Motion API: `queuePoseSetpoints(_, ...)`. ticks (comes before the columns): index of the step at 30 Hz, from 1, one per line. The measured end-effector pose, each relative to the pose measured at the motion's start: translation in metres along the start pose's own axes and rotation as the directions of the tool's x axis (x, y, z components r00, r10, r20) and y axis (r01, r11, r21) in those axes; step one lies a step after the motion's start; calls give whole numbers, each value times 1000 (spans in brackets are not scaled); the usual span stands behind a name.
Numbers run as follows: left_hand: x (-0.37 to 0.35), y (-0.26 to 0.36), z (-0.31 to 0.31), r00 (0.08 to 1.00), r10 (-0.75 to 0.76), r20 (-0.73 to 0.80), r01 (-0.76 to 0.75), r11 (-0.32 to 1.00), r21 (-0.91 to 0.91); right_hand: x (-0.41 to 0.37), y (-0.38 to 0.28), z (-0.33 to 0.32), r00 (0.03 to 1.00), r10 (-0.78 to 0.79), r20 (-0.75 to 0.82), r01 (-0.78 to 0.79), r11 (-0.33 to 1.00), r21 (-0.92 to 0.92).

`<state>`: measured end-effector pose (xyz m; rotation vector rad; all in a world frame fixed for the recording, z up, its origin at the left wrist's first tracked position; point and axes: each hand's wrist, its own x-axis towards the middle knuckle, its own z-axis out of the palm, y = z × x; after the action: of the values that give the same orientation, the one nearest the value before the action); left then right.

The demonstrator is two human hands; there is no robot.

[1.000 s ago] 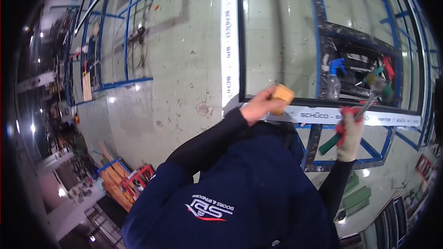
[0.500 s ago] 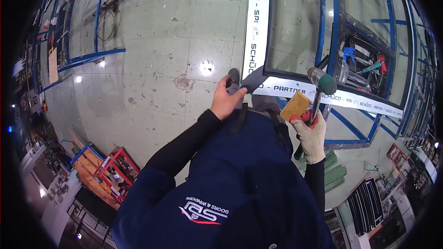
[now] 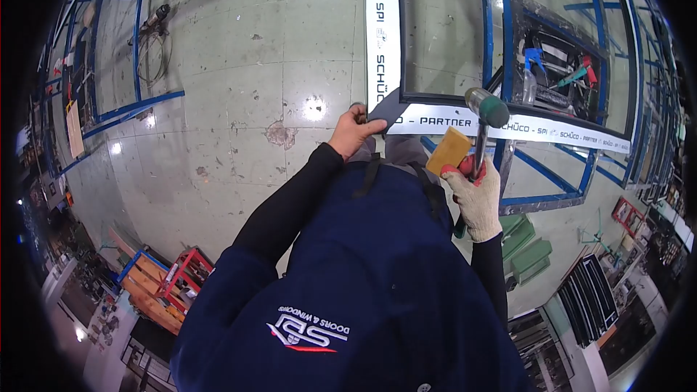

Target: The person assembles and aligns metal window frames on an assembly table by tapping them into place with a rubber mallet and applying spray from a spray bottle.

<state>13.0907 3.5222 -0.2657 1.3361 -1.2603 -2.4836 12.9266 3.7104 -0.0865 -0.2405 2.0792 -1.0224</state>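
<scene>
A frame (image 3: 435, 120) with white printed protective film and a dark mitred corner (image 3: 386, 110) lies in front of me. My bare left hand (image 3: 353, 133) is closed at this corner, thumb against its face and fingers curled at the outer edge, partly hidden. In a pale work glove with red fingertips, my right hand (image 3: 473, 192) grips a mallet (image 3: 488, 107) by its metal shaft, the green and pale head pointing up. The same hand also pinches a yellowish wooden block (image 3: 449, 151), held apart from the frame's lower bar.
Blue metal stands (image 3: 541, 187) support the frame. A tool tray (image 3: 559, 65) with a blue-topped spray bottle (image 3: 532, 65) sits beyond it at right. Green bins (image 3: 530, 260) stand right of me, a red rack (image 3: 186, 276) at lower left. Another blue stand (image 3: 138, 105) is at left.
The view has shifted, so the frame appears further left and slightly higher. My left hand stays at the corner; the mallet and block remain in my right hand.
</scene>
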Motion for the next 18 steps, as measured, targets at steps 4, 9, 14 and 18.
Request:
queuePoseSetpoints(4,21,17,23,968,137,-212,-87,969,233,5,9,1,1000,-2,14,2,1000,-3)
queuePoseSetpoints(9,34,18,37,950,154,-270,-83,963,257,7,23,1,998,-68,-9,68,998,12)
queuePoseSetpoints(14,23,25,16,995,22,-96,-7,989,149,1,25,-5,995,-97,-34,97,995,-24)
queuePoseSetpoints(18,20,21,12,996,-24,-83,33,993,114,2,27,-7,994,-98,-41,95,994,-58)
